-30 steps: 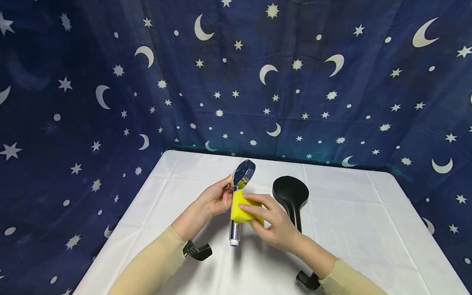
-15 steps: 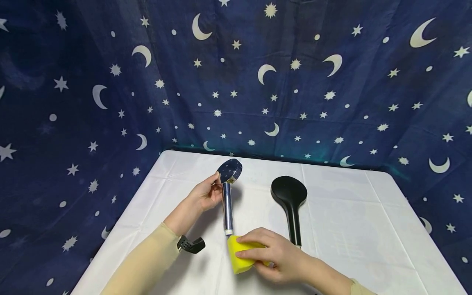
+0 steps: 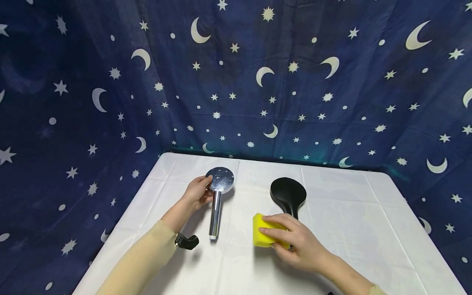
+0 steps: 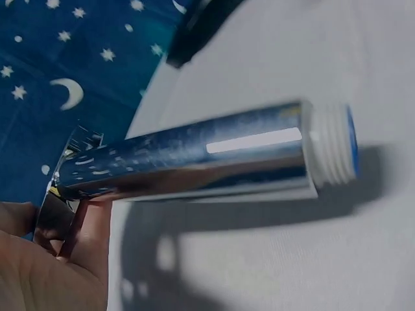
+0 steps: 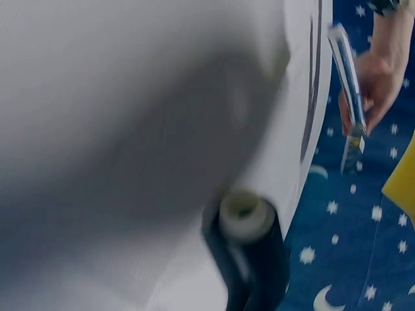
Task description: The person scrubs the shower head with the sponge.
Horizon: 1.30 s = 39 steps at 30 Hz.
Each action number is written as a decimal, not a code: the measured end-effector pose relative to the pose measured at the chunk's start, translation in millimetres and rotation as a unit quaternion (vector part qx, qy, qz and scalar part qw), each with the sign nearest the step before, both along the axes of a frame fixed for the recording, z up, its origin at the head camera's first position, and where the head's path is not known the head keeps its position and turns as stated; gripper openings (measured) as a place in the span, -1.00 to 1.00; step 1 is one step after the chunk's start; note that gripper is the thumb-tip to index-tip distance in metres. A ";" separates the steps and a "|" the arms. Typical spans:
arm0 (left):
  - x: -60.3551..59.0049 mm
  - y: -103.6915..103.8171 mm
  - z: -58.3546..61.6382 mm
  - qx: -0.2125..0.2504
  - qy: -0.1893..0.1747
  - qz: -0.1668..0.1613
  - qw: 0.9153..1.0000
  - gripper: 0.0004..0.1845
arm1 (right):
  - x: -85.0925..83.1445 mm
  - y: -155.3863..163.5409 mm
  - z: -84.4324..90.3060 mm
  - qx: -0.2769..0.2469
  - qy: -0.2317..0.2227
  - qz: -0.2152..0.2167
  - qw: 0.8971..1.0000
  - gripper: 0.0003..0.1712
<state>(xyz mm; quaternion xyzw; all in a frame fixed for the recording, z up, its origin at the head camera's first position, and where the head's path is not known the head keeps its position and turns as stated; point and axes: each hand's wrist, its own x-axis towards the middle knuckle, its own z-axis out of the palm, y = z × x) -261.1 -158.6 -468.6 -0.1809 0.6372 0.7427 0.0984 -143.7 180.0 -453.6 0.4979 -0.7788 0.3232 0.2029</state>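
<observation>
Currently: left hand, fingers curled about the head of the chrome shower head, which lies on the white tablecloth. Right hand grips the yellow sponge just beside the black shower head, handle partly covered.

Beige long sleeves, blk wrist cams

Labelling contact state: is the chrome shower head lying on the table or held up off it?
Lying down. The chrome shower head rests flat on the table, face up, shadow tight beneath; left hand holds its neck.
</observation>
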 end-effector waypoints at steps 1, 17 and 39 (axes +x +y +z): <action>-0.9 -0.1 -1.7 -0.018 0.000 -0.001 1.000 -0.51 | -1.8 4.2 0.0 0.002 -0.002 -0.019 1.000 -0.32; -14.7 -5.6 -21.8 -0.057 -0.008 0.005 0.998 -0.45 | -9.5 58.5 -15.2 0.022 -0.021 -0.210 0.977 -0.30; -21.5 -12.0 -26.0 -0.355 0.018 -0.036 0.934 -0.42 | -7.8 72.2 -18.2 0.013 -0.037 -0.239 0.970 -0.36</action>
